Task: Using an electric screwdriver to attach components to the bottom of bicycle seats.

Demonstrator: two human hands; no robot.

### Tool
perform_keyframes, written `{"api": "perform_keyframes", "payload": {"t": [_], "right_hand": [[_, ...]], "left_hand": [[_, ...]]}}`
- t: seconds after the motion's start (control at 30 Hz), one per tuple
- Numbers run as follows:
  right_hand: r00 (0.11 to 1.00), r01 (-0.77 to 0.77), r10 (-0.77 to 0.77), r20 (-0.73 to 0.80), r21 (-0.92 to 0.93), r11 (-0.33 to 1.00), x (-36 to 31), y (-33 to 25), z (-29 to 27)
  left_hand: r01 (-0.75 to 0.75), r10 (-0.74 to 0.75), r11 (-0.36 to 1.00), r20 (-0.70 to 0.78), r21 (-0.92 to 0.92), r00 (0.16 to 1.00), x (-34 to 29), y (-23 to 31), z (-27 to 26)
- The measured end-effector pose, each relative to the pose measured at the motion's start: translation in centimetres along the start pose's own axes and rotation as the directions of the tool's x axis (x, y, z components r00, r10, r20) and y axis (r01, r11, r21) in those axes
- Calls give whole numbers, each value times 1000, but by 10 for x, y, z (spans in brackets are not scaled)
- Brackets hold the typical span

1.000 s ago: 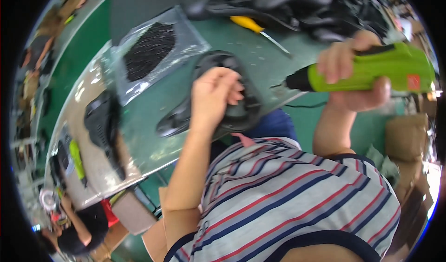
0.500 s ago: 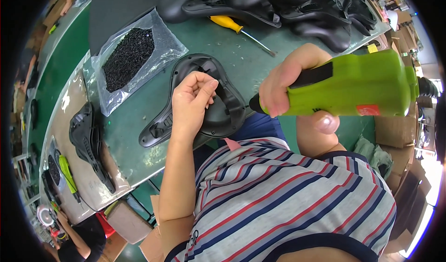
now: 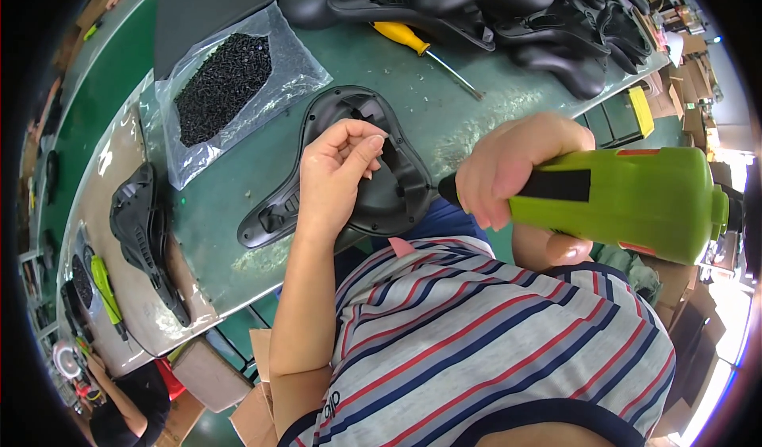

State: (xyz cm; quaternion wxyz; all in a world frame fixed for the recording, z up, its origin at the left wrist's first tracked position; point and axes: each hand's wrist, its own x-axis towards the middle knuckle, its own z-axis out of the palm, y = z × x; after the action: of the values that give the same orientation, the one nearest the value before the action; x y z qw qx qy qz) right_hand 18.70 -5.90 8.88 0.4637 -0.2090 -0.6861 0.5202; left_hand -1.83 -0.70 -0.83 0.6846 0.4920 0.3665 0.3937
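So we've got a black plastic saddle-shaped shell (image 3: pixel 397 205) lying hollow side up at the near edge of the green-topped desk (image 3: pixel 214 241). Our right hand (image 3: pixel 512 169) is wrapped round a chunky lime-green power driver with a black grip panel (image 3: pixel 643 197), black nose aimed at the shell's right rim. We can't tell if the bit's actually touching.

Biggest worry for us: a skid. The driver comes in sideways and slanted, so a poor seat could let the bit slip and scratch the plastic, or jump toward our left hand (image 3: pixel 337 169). That one's over the shell with fingers curled in; can't tell if they're pinching anything small. If they are, it'd be easy to drop.

Also, with the shell right at the edge, a hard push without a firm hold could swivel it or tip it off.
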Motion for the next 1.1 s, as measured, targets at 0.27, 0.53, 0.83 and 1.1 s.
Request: {"api": "perform_keyframes", "payload": {"t": [0.27, 0.53, 0.83, 1.1], "right_hand": [[986, 62, -74, 151, 84, 995, 2, 8, -13], [988, 79, -105, 111, 217, 973, 1, 13, -14], [968, 12, -16, 249, 16, 1000, 2, 9, -21], [962, 119, -167, 218, 220, 968, 29, 20, -5]], "left_hand": [[-2, 3, 1000, 38, -15, 999, 2, -1, -1], [10, -10, 996, -1, -83, 1000, 1, -2, -3], [0, 0, 996, 2, -94, 1000, 2, -2, -3], [7, -6, 997, 4, -78, 1000, 1, -3, -2]]}}
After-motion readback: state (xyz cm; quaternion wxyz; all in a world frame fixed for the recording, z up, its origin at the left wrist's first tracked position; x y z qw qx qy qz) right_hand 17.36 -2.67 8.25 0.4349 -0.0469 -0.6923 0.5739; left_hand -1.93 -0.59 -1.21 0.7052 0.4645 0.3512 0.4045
